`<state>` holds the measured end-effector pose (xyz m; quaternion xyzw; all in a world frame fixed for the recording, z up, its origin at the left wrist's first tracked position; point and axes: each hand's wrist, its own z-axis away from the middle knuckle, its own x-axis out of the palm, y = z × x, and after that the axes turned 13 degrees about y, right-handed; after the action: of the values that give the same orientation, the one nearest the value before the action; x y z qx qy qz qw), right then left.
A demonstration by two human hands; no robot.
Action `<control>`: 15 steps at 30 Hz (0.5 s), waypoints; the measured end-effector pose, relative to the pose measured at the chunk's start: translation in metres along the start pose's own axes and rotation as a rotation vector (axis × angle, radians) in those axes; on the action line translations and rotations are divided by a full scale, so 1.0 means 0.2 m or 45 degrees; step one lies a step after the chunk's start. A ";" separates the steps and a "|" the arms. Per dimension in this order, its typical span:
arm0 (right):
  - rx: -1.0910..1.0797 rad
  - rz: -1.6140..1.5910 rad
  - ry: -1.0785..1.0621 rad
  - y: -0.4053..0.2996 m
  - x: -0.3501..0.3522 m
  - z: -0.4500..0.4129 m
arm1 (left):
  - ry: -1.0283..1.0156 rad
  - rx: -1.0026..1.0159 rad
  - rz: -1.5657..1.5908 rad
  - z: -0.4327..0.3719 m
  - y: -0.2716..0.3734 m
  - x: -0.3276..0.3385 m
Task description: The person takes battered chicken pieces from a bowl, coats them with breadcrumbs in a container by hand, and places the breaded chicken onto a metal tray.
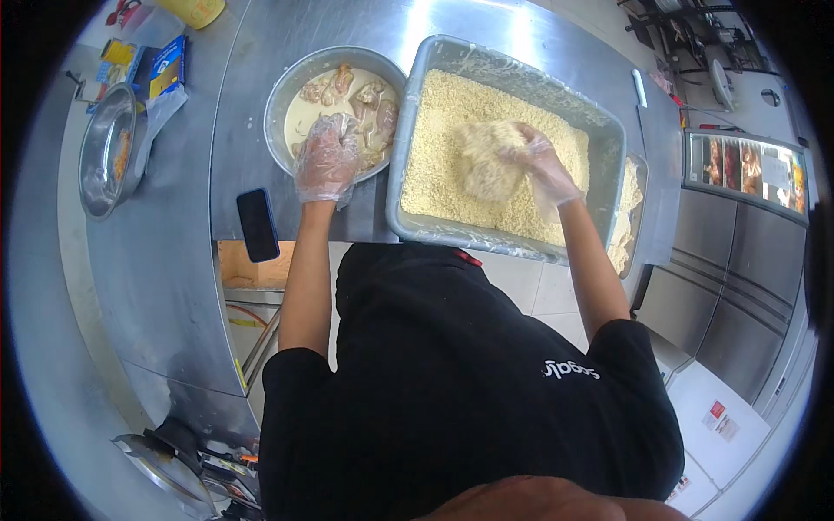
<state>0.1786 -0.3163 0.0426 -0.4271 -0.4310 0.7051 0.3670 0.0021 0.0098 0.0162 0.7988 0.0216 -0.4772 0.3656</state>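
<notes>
Wearing a clear plastic glove, my left hand (328, 159) reaches into a round metal bowl (271, 124) at its near side. The bowl holds pale, milky batter (303, 112) and several pieces of raw chicken (381, 120). My fingertips are down in the batter, so whether they grip a piece is hidden. Also gloved, my right hand (547, 166) is over a deep grey plastic tub (508, 251) of pale yellow crumbs (443, 104). Beside its fingers, a crumbly mass (490, 159) is blurred by motion; whether the hand holds it cannot be made out.
A phone (257, 225) lies at the steel table's (313, 29) front edge, left of the bowl. Further left is a steel basin (107, 156) with orange scraps, near a blue-and-yellow box (168, 68). Right of the tub sits a tray (629, 215) of pale flour-like coating.
</notes>
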 end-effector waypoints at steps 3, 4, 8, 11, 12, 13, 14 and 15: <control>0.130 0.615 -0.079 -0.01 0.11 -0.11 | 0.079 -0.050 0.026 0.01 -0.06 0.04; -0.003 0.626 -0.079 0.01 0.19 -0.09 | 0.075 -0.051 0.006 0.01 -0.05 0.04; -1.076 1.276 0.122 0.29 0.49 -0.02 | 0.066 0.006 -0.054 0.00 -0.04 0.05; -0.933 1.291 0.088 0.22 0.56 -0.01 | -0.021 -0.129 -0.016 -0.02 0.02 0.01; -0.936 1.283 0.044 0.22 0.55 -0.02 | -0.020 -0.129 -0.021 -0.01 0.01 0.00; -0.940 1.276 0.004 0.21 0.54 -0.03 | -0.018 -0.102 -0.013 0.00 -0.01 0.00; -0.944 1.271 0.008 0.22 0.55 -0.02 | -0.014 -0.072 -0.005 0.00 -0.02 0.00; -0.918 1.294 -0.003 0.23 0.56 -0.03 | -0.004 -0.065 -0.007 -0.01 -0.02 0.00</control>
<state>0.1363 -0.2321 -0.0330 -0.6752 -0.3851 0.6022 -0.1822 0.0015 0.0138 0.0146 0.7883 0.0352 -0.4789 0.3848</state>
